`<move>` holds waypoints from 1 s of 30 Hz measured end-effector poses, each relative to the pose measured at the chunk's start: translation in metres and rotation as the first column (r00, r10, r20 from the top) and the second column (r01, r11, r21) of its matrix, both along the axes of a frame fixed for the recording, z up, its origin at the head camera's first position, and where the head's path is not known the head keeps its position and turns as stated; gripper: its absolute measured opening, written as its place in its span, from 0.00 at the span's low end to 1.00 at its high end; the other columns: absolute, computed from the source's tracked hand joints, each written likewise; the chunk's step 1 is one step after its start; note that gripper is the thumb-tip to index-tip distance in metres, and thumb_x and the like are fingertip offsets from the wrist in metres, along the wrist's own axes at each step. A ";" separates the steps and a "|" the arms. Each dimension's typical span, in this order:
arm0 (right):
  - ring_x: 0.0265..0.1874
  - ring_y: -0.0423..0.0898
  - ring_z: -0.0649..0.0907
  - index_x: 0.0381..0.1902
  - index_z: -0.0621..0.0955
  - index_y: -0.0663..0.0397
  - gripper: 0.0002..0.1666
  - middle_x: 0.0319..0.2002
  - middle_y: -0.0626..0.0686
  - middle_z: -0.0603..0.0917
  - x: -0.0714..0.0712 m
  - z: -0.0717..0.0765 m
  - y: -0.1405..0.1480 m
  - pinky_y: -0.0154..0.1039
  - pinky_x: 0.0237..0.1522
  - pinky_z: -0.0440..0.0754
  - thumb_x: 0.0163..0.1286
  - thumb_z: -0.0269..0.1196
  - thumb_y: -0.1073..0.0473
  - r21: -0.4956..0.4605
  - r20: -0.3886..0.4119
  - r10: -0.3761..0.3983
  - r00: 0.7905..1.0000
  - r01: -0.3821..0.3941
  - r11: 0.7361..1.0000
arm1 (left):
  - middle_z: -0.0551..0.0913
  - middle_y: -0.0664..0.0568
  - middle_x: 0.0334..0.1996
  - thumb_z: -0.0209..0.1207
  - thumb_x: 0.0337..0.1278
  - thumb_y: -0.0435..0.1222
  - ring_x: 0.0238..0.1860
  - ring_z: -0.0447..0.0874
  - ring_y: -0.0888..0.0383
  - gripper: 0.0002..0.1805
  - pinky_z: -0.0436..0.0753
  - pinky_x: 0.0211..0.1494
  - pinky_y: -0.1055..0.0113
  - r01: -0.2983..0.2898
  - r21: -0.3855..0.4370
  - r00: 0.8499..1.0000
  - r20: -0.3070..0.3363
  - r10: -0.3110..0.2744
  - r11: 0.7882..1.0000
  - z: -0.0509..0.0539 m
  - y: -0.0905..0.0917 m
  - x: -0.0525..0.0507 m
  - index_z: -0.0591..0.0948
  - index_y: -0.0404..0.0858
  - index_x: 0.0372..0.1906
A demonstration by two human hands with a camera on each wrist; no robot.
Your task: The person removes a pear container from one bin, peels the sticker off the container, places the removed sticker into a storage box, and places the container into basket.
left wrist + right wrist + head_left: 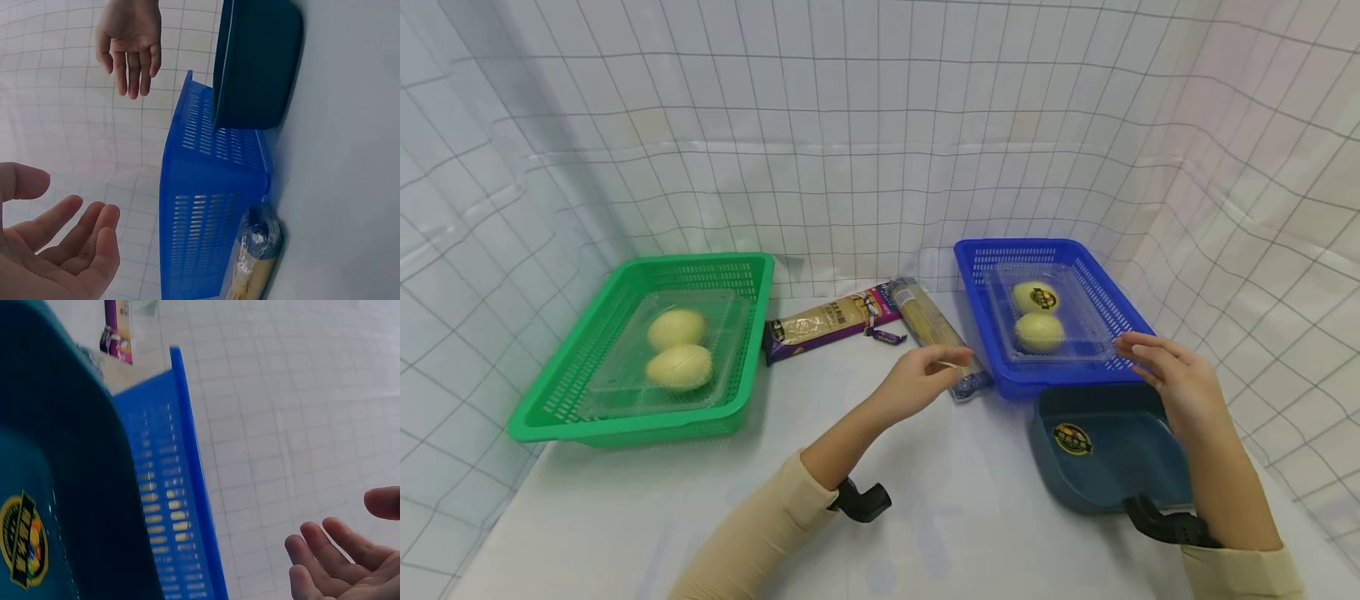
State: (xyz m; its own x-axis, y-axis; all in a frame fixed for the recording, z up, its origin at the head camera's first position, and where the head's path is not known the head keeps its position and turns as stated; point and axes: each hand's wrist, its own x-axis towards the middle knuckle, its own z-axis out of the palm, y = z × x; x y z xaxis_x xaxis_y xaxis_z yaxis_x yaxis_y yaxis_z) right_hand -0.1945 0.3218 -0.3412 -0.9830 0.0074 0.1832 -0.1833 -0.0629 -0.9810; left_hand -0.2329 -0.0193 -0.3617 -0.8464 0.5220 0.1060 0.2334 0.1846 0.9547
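Observation:
My left hand point(919, 385) hovers above the table beside a clear pack of noodles point(928, 317), its fingers loosely bent and nothing in them. Over the right side of the teal basin point(1120, 462) is my right hand point(1187, 392), also holding nothing, with its fingertips near the front right corner of the blue basket point(1011, 379). Inside that basket a clear plastic box point(1086, 333) holds two pale yellow-green round fruits point(1040, 332). A round black-and-gold sticker point(25, 540) is on the basin's inside. In the left wrist view, the left fingers point(94, 250) are apart from everything.
On the left stands a green basket point(625, 429) with a clear box point(625, 375) of two yellow fruits point(679, 367). A purple-and-gold packet point(827, 323) and a small purple-wrapped candy point(886, 337) lie mid-table. Grid-patterned white cloth point(865, 125) encloses the back and sides.

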 end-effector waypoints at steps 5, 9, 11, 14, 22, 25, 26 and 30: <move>0.45 0.30 0.82 0.42 0.85 0.43 0.12 0.41 0.37 0.85 -0.013 0.002 0.019 0.23 0.47 0.72 0.76 0.54 0.58 0.054 0.050 -0.016 0.999 0.014 0.998 | 0.80 0.49 0.55 0.51 0.70 0.36 0.55 0.78 0.55 0.19 0.77 0.57 0.59 -0.014 0.011 0.999 0.045 0.013 1.000 0.001 0.016 -0.008 0.77 0.36 0.61; 0.45 0.28 0.81 0.41 0.82 0.36 0.10 0.41 0.34 0.84 -0.026 -0.003 0.030 0.24 0.56 0.69 0.76 0.54 0.53 0.109 0.097 -0.045 0.994 0.034 0.993 | 0.80 0.45 0.56 0.51 0.69 0.36 0.55 0.78 0.54 0.20 0.75 0.59 0.57 -0.023 0.045 0.995 0.095 0.018 0.999 0.001 0.029 -0.015 0.76 0.33 0.61; 0.44 0.27 0.80 0.42 0.81 0.36 0.08 0.41 0.33 0.83 -0.033 -0.007 0.034 0.28 0.63 0.64 0.76 0.54 0.50 0.141 0.123 -0.068 0.990 0.051 0.989 | 0.78 0.42 0.58 0.52 0.68 0.35 0.56 0.77 0.53 0.21 0.74 0.60 0.57 -0.028 0.062 0.993 0.117 0.020 0.998 0.002 0.036 -0.017 0.75 0.31 0.62; 0.43 0.27 0.80 0.48 0.77 0.46 0.12 0.39 0.33 0.82 -0.044 -0.013 0.038 0.33 0.68 0.59 0.76 0.53 0.49 0.150 0.164 -0.097 0.982 0.072 0.986 | 0.77 0.41 0.60 0.52 0.67 0.35 0.58 0.76 0.51 0.22 0.74 0.60 0.59 -0.049 0.069 0.988 0.147 0.039 0.996 0.002 0.048 -0.021 0.73 0.30 0.63; 0.49 0.37 0.75 0.70 0.52 0.79 0.39 0.59 0.62 0.67 -0.077 -0.018 0.042 0.44 0.68 0.59 0.79 0.47 0.51 0.299 0.234 -0.163 0.958 0.089 0.950 | 0.76 0.41 0.60 0.52 0.66 0.35 0.59 0.76 0.47 0.24 0.74 0.61 0.60 -0.187 0.159 0.950 0.282 0.137 0.969 0.010 0.082 -0.031 0.72 0.31 0.65; 0.60 0.52 0.72 0.70 0.50 0.80 0.39 0.68 0.72 0.57 -0.085 -0.019 0.041 0.48 0.68 0.59 0.80 0.41 0.50 0.396 0.242 -0.151 0.958 0.044 0.917 | 0.74 0.42 0.62 0.52 0.66 0.35 0.61 0.73 0.46 0.25 0.72 0.63 0.59 -0.249 0.138 0.926 0.324 0.194 0.959 0.011 0.097 -0.034 0.70 0.31 0.66; 0.64 0.58 0.69 0.70 0.50 0.81 0.38 0.70 0.74 0.54 -0.087 -0.019 0.040 0.49 0.68 0.59 0.80 0.40 0.50 0.414 0.244 -0.142 0.959 0.029 0.910 | 0.72 0.42 0.64 0.52 0.66 0.35 0.63 0.71 0.47 0.26 0.70 0.64 0.58 -0.263 0.113 0.920 0.329 0.214 0.958 0.011 0.102 -0.035 0.69 0.31 0.67; 0.68 0.69 0.60 0.69 0.52 0.81 0.39 0.70 0.77 0.53 -0.092 -0.021 0.039 0.57 0.66 0.61 0.80 0.37 0.49 0.509 0.247 -0.145 0.958 -0.001 0.861 | 0.63 0.45 0.71 0.52 0.64 0.37 0.71 0.60 0.49 0.32 0.62 0.70 0.56 -0.278 0.006 0.899 0.354 0.259 0.960 0.012 0.117 -0.040 0.62 0.32 0.72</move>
